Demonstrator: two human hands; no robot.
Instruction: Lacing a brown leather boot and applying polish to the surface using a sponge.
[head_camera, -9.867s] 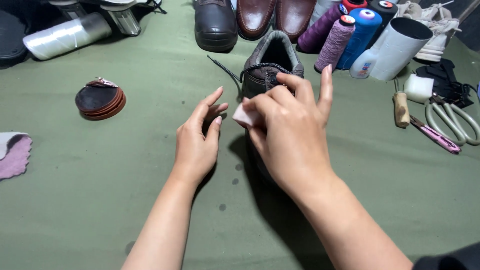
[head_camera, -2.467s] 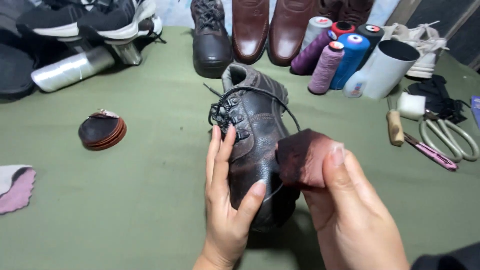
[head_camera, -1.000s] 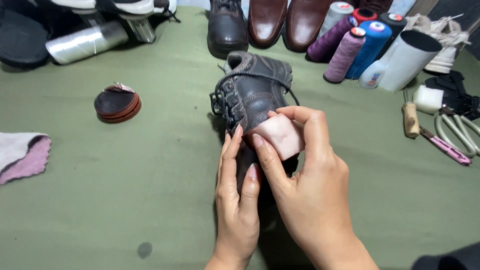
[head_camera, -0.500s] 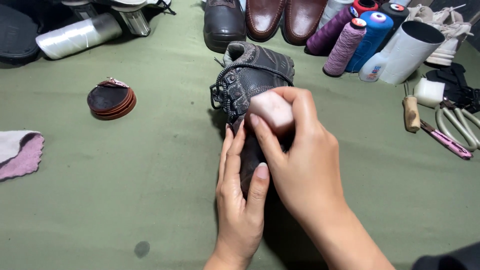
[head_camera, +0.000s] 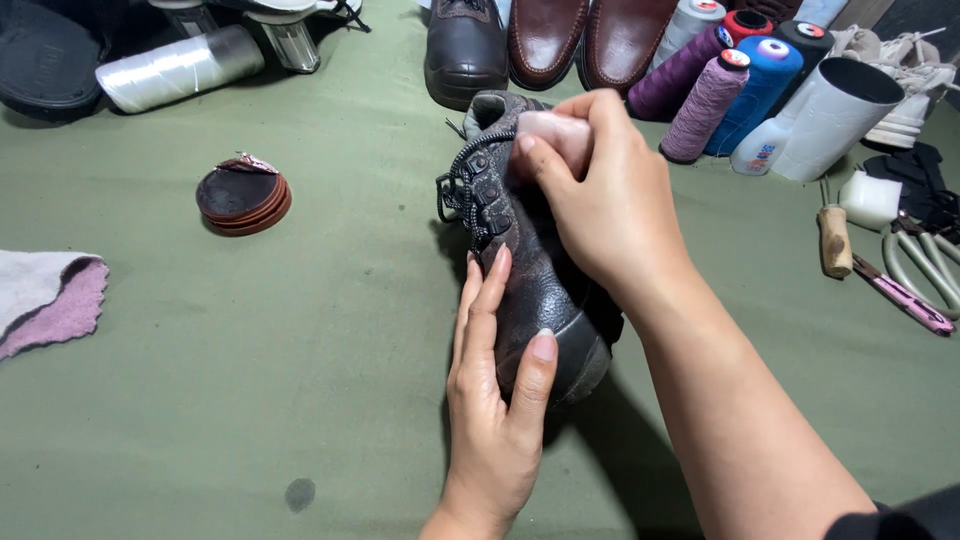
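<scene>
A dark laced boot (head_camera: 525, 290) lies on the green cloth-covered table (head_camera: 250, 400), toe pointing toward me. My left hand (head_camera: 495, 400) steadies it at the toe, fingers flat along its left side and thumb on the toe cap. My right hand (head_camera: 600, 200) presses a small pinkish cloth pad (head_camera: 550, 130) against the upper part of the boot near the laces and collar.
A round open polish tin (head_camera: 243, 195) sits to the left, a pink-grey rag (head_camera: 45, 300) at the left edge. Shoes (head_camera: 590, 40) line the far edge beside several thread cones (head_camera: 715, 85). Awl (head_camera: 833, 240), scissors (head_camera: 925, 275) and a white roll (head_camera: 180, 68) lie around.
My right hand has slid the pad from the boot's middle up toward the laces and collar. The left hand keeps hold of the toe.
</scene>
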